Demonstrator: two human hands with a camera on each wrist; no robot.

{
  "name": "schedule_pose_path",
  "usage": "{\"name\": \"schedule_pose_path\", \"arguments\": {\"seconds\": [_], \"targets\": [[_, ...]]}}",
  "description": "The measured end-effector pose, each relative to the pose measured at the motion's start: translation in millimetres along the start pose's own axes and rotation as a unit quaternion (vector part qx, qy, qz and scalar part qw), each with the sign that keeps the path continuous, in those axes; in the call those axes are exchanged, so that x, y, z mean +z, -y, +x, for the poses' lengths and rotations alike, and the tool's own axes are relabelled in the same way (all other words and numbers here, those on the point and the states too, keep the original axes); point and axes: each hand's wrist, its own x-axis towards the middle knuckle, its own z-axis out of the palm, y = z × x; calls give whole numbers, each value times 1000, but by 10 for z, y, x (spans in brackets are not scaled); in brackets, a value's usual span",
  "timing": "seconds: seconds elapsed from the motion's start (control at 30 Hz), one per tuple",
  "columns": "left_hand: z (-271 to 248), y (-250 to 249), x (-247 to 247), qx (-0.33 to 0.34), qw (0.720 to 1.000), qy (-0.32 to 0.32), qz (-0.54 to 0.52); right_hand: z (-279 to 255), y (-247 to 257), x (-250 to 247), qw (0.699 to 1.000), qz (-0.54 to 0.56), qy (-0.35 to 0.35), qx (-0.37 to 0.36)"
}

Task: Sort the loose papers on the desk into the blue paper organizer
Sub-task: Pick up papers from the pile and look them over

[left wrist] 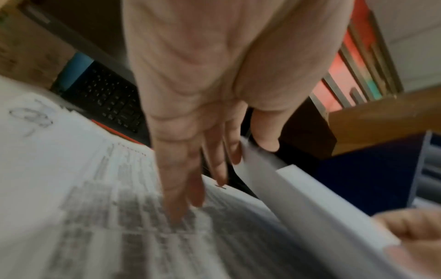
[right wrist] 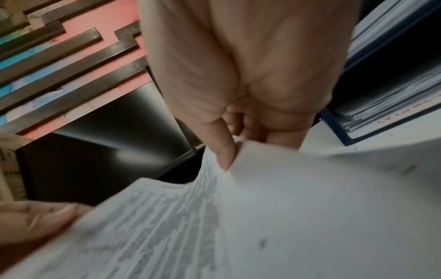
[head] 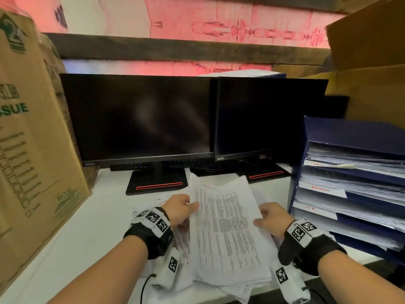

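A stack of printed papers is held just above the white desk, in front of the monitors. My left hand pinches its left edge, thumb on top; in the left wrist view the lifted sheets run between thumb and fingers, above more printed sheets. Gripping the right edge is my right hand, with its thumb pressed on the papers and fingers curled beneath. The blue paper organizer stands at the right, its several trays full of labelled paper stacks.
Two dark monitors stand behind the papers on red-striped bases. A tall cardboard box fills the left side, and more cardboard boxes sit behind the organizer. Further loose sheets lie under the held stack. A black keyboard shows under the monitors.
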Motion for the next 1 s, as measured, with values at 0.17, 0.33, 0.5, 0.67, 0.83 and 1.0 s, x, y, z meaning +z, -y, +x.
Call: {"name": "schedule_pose_path", "arguments": {"seconds": [0.17, 0.33, 0.5, 0.67, 0.83, 1.0], "targets": [[117, 248, -116, -73, 963, -3, 261, 10, -32, -29, 1000, 0, -18, 15], [97, 474, -307, -169, 945, -92, 264, 12, -70, 61, 999, -7, 23, 26], [58, 521, -450, -216, 946, -132, 201, -2, -85, 56, 999, 5, 37, 22], [62, 563, -474, -230, 956, -125, 130, -16, -100, 35, 999, 2, 47, 20], [75, 529, -396, -239, 962, -95, 93, -47, -103, 30, 999, 2, 49, 10], [105, 496, -269, -229, 970, -82, 24, -72, -105, 13, 998, 13, 53, 5]]}}
